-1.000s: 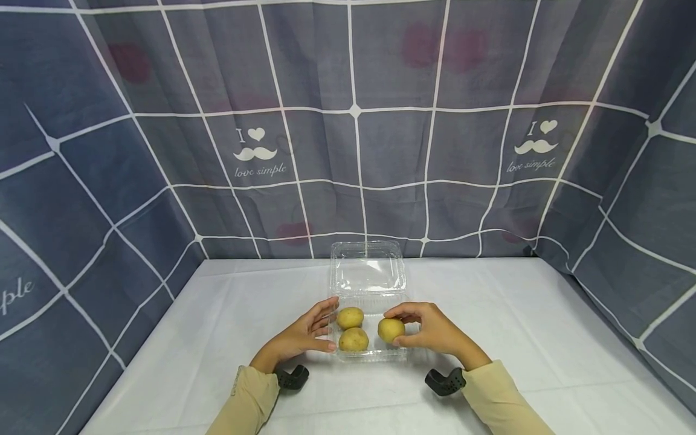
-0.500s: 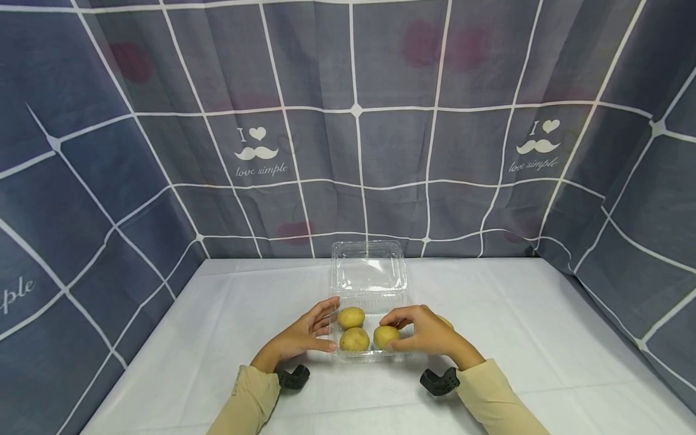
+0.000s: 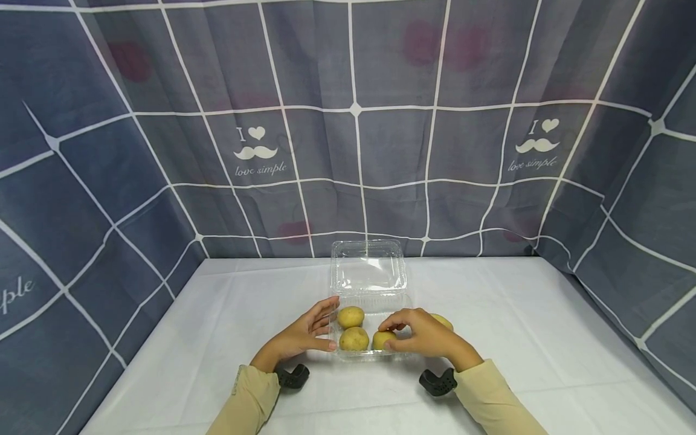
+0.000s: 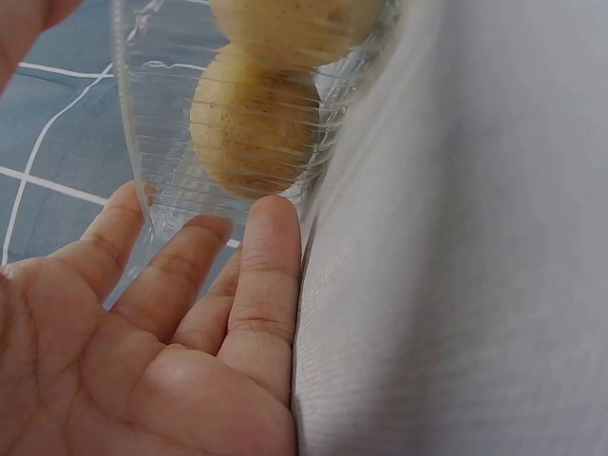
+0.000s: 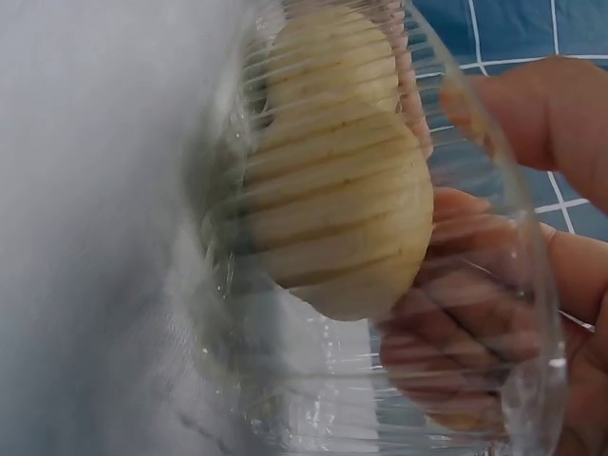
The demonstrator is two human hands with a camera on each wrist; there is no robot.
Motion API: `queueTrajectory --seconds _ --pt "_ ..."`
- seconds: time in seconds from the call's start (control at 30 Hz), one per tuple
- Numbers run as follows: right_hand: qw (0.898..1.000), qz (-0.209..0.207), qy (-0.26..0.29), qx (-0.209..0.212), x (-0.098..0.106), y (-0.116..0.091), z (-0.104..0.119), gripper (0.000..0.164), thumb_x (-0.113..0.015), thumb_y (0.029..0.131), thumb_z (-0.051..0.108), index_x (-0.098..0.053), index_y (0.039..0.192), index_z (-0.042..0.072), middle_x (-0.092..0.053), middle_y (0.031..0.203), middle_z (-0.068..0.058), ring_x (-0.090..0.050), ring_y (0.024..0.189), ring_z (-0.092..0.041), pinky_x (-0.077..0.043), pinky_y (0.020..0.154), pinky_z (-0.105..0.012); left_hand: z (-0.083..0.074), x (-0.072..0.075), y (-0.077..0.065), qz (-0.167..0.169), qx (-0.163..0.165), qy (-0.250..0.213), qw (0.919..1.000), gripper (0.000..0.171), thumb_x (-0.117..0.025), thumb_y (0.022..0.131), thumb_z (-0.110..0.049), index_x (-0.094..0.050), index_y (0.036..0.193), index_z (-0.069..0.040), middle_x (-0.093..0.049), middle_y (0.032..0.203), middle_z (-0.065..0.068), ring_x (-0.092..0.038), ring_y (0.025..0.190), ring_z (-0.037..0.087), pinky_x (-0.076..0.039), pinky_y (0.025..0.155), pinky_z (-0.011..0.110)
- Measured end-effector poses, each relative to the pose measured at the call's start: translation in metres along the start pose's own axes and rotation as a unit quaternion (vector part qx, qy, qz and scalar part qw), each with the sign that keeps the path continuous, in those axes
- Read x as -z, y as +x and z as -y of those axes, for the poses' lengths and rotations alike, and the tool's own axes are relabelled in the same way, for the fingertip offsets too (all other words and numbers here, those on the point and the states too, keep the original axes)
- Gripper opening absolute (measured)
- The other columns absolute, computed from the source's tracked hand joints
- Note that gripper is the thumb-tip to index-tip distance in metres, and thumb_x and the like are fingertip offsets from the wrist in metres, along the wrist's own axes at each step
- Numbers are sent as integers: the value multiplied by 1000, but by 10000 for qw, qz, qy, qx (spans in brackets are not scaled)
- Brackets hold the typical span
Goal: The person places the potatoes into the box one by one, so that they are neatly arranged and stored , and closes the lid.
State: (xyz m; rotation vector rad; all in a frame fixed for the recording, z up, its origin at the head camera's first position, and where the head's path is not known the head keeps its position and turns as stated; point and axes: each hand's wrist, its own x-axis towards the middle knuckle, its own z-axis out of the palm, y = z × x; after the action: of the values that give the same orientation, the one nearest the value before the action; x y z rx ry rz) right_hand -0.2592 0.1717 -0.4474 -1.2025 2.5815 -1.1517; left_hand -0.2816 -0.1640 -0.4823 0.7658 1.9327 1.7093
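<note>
A clear plastic clamshell container [image 3: 368,356] stands on the white cloth with its lid [image 3: 368,269] raised at the back. Inside its left half lie two yellow potatoes, a rear potato [image 3: 350,317] and a front potato [image 3: 354,339]. My left hand [image 3: 299,332] rests its extended fingers against the container's left wall; the left wrist view shows the fingertips [image 4: 274,223] at the ribbed plastic. Reaching over the right side, my right hand [image 3: 424,333] holds a third potato [image 3: 382,339] low in the container, beside the front one. Its fingers partly cover that potato in the head view.
Another potato [image 3: 443,321] lies to the right of the container, partly hidden behind the right hand. White cloth [image 3: 261,290] covers the table. A dark checked curtain [image 3: 391,145] hangs behind and at both sides.
My right hand has moved left and slightly toward me, bringing its potato lower and closer to the front-left one. The potato behind that hand has come into view. My left hand stays still.
</note>
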Motion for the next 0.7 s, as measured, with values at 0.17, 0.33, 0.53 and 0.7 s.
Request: queueTrajectory --seconds 0.17,0.33,0.53,0.7 --pt "9999 -49 -3 109 0 0 1 25 -83 96 19 -81 116 4 -81 112 -2 -71 102 -12 -59 95 -34 -1 0 1 -7 4 13 10000 109 -87 92 -9 -13 171 2 -13 176 30 -19 161 52 -35 128 52" --pt "9998 -105 32 185 0 0 0 24 -83 96 18 -80 116 4 -81 111 -3 -71 101 -15 -59 94 -34 0 0 1 -12 52 25 10000 109 -87 92 -10 -14 171 1 -13 177 29 -19 161 51 -35 128 50" --pt "9997 -180 123 100 0 -2 -2 25 -84 95 16 -80 116 3 -80 110 -4 -71 100 -17 -59 93 -33 -1 0 1 -36 70 43 10000 108 -87 92 -10 -14 171 1 -14 177 30 -20 161 52 -36 128 48" --pt "9996 -234 157 24 1 -3 -4 26 -84 94 15 -80 116 4 -80 110 -5 -72 100 -19 -60 92 -33 -2 -1 0 -51 34 21 10000 108 -87 92 -9 -14 171 1 -14 176 30 -19 161 52 -34 129 53"
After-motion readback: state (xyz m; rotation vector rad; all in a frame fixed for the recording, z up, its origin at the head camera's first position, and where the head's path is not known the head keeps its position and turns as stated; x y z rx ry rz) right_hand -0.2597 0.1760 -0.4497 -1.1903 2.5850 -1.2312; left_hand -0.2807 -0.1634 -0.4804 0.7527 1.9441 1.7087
